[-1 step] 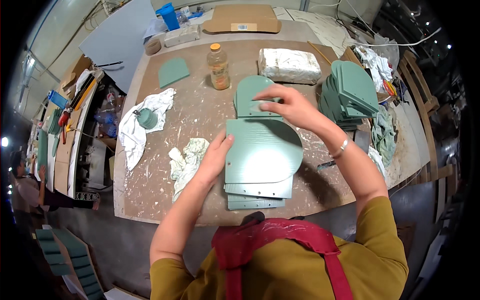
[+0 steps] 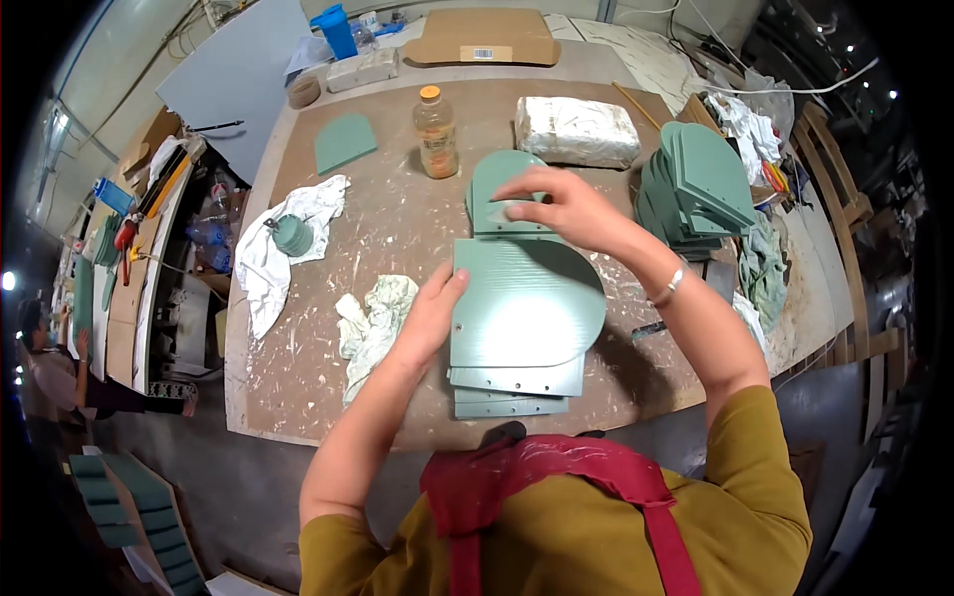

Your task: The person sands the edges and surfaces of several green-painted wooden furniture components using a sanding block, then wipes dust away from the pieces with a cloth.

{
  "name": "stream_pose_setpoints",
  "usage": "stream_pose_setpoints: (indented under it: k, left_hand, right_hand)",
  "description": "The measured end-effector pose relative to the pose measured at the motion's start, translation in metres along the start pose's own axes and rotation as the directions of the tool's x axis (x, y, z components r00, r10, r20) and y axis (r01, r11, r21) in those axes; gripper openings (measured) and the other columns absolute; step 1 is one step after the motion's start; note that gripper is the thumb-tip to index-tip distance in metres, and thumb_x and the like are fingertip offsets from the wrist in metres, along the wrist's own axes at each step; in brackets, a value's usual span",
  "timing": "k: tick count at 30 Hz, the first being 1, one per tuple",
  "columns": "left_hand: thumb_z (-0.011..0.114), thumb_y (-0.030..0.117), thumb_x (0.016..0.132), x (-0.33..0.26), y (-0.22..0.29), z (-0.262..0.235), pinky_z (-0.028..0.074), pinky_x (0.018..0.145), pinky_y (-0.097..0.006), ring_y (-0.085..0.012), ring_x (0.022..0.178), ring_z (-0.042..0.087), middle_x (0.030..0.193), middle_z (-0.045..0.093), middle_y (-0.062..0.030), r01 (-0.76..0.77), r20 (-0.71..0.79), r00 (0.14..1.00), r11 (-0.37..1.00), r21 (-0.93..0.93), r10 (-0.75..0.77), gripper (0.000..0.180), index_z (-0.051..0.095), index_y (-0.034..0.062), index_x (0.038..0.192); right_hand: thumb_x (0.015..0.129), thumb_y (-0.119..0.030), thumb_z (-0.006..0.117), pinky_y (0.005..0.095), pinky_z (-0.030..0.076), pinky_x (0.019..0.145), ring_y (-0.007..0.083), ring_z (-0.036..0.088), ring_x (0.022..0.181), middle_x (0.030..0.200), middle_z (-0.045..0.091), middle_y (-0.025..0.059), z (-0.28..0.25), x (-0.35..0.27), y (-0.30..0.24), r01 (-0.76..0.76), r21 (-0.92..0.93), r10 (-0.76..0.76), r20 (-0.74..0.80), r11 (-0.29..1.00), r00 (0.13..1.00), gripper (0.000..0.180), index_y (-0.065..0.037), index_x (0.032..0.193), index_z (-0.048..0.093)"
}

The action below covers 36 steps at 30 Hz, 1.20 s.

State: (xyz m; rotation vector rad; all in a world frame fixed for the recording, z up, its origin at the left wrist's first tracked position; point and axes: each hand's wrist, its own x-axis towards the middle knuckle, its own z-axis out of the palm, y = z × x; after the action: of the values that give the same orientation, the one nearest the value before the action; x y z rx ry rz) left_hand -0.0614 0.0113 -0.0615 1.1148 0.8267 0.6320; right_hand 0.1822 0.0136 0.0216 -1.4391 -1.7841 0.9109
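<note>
A green panel (image 2: 527, 298) with one rounded end lies on top of other green panels (image 2: 517, 381) near the front of the table, its straight edge to the left. My left hand (image 2: 429, 310) grips that left edge, thumb against it. Over another round-topped green panel (image 2: 497, 179), just beyond, hovers my right hand (image 2: 566, 211). Its thumb and fingers close on a small pale flat piece (image 2: 505, 213), partly hidden, whose kind I cannot make out. Whether the piece touches the panel cannot be told.
A tall stack of green panels (image 2: 696, 184) stands at the right. Beyond are a bottle with an orange cap (image 2: 435, 134) and a white wrapped block (image 2: 576, 131). Leftward lie a crumpled cloth (image 2: 378, 323), a green jar (image 2: 292, 236) on white cloth and a loose panel (image 2: 345, 142).
The whole view has shifted very slightly. My right hand sits a touch further left over the far panel; my left hand keeps its place at the edge.
</note>
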Motion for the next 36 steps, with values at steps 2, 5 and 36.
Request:
stream_pose_setpoints:
  k: [2, 5, 36]
  left_hand:
    - [0.048, 0.027, 0.106, 0.001, 0.004, 0.006, 0.042, 0.104, -0.03, -0.0174, 0.121, 0.054, 0.134, 0.058, -0.0109, 0.007, 0.009, 1.0, 0.999, -0.031, -0.007, 0.05, 0.043, -0.0008, 0.147]
    - [0.047, 0.026, 0.106, 0.003, -0.004, 0.007, 0.043, 0.1, -0.029, -0.0156, 0.117, 0.056, 0.129, 0.06, -0.0091, -0.031, -0.002, 1.0, 0.994, -0.101, 0.031, 0.047, 0.045, -0.0002, 0.145]
    - [0.045, 0.02, 0.105, -0.002, 0.007, 0.022, 0.048, 0.094, -0.03, -0.0162, 0.11, 0.06, 0.122, 0.063, -0.0091, -0.006, -0.103, 0.995, 0.981, -0.196, -0.015, 0.038, 0.052, -0.0016, 0.135]
  right_hand:
    - [0.092, -0.018, 0.068, 0.0347, 0.047, 0.092, 0.0219, 0.06, 0.105, 0.112, 0.065, 0.0083, 0.009, 0.022, 0.01, 0.066, -0.042, -0.063, 0.05, 0.997, 0.997, 0.027, -0.007, 0.116, 0.071]
    - [0.091, -0.016, 0.069, 0.0351, 0.047, 0.093, 0.0234, 0.06, 0.108, 0.114, 0.063, 0.0088, 0.023, 0.038, 0.018, 0.132, -0.085, -0.119, 0.145, 0.988, 0.982, 0.027, -0.008, 0.117, 0.071]
    - [0.087, -0.018, 0.072, 0.0377, 0.049, 0.09, 0.0313, 0.063, 0.101, 0.105, 0.064, 0.0144, 0.003, 0.011, 0.023, 0.077, -0.073, -0.064, 0.165, 0.994, 0.984, 0.026, -0.003, 0.108, 0.075]
